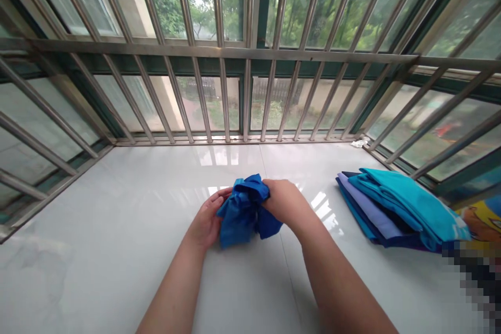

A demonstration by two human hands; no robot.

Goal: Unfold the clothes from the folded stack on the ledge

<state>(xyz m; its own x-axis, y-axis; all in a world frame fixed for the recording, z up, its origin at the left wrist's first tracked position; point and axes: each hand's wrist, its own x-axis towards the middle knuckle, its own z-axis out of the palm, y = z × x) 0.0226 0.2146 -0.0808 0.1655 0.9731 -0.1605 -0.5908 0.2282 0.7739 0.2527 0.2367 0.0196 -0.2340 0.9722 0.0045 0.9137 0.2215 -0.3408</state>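
A crumpled blue cloth (239,219), perhaps a garment, is bunched between my two hands just above the white tiled surface. My right hand (282,199) grips its upper right side, with the fingertips hidden behind the folds. On the other side, my left hand (211,216) holds the cloth's left edge, its fingers curled behind the fabric. The cloth's lower ends hang loosely in two parts. What kind of garment it is I cannot make out.
A stack of folded clothes (399,209) in turquoise, lilac and navy lies at the right. Behind it is a yellow patterned item (479,222). Metal bars (250,54) and windows enclose the ledge (117,209) on three sides. A small white scrap (359,143) sits in the far right corner.
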